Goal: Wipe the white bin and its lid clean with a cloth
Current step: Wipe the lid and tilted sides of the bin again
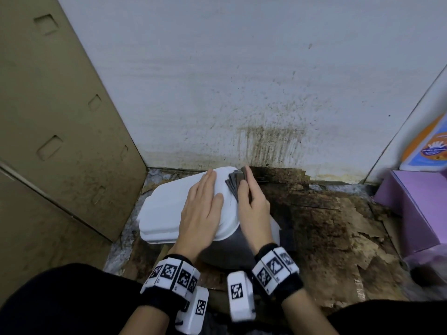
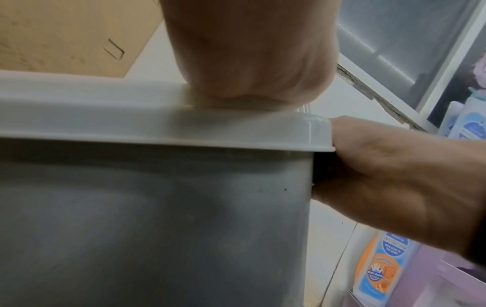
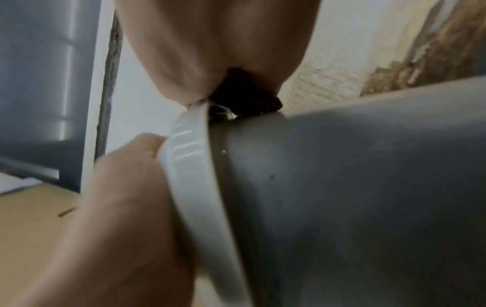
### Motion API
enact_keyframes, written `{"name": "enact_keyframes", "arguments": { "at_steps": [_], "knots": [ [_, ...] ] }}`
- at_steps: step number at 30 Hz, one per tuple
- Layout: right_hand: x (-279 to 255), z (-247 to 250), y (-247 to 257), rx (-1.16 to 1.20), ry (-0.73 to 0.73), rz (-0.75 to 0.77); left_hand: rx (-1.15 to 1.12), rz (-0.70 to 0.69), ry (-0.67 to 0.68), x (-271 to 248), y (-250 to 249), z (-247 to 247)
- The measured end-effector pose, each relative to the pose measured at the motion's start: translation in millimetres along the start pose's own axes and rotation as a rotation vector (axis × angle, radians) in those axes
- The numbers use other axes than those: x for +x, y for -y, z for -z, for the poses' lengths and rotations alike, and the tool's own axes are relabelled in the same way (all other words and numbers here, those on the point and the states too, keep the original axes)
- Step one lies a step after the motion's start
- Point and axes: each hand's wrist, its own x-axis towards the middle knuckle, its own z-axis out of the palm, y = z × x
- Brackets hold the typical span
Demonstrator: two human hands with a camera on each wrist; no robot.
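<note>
Bin: the white bin (image 1: 274, 228) is seen standing on the floor in a corner, with its lid (image 1: 169, 209) shut on top; its grey-looking side wall fills both wrist views.
Left hand: the left hand (image 1: 202, 209) is laid flat on the lid, fingers (image 1: 205, 182) straight and close together, the thumb spread to the right; nothing is gripped.
Right hand: the right hand (image 1: 254, 206) is placed just right of the left fingers, at the lid's right edge.
Right fingers: the fingers (image 1: 248, 176) are held straight and pressed together against the cloth; how the thumb lies cannot be told.
Cloth: a dark grey cloth (image 1: 233, 183) is pressed under the right fingers onto the far right corner of the lid, between the two hands.
Floor: stained brown cardboard (image 1: 326, 221) is spread to the right of the right fingers.
Wall: a spattered white wall (image 1: 242, 93) is seen beyond the fingertips.
Box: a purple box (image 1: 416, 201) is set well to the right of the right fingers.
</note>
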Motion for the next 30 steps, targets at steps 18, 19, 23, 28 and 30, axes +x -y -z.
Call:
{"name": "enact_keyframes", "arguments": {
  "at_steps": [18,19,23,28,30],
  "knots": [
    [-25,0,8,-0.01,-0.094,-0.077,-0.033,-0.068,0.017,-2,-5,-6],
    [-22,2,10,-0.041,-0.069,-0.085,-0.021,-0.071,0.017,-1,-5,-7],
    [-9,6,15,-0.18,-0.024,-0.068,0.014,-0.069,0.007,1,-5,-5],
    [2,7,20,-0.279,0.002,-0.055,0.039,-0.094,0.006,6,-7,-8],
    [3,10,22,-0.268,0.015,-0.073,0.055,-0.091,-0.05,11,-2,-13]
  ]
}}
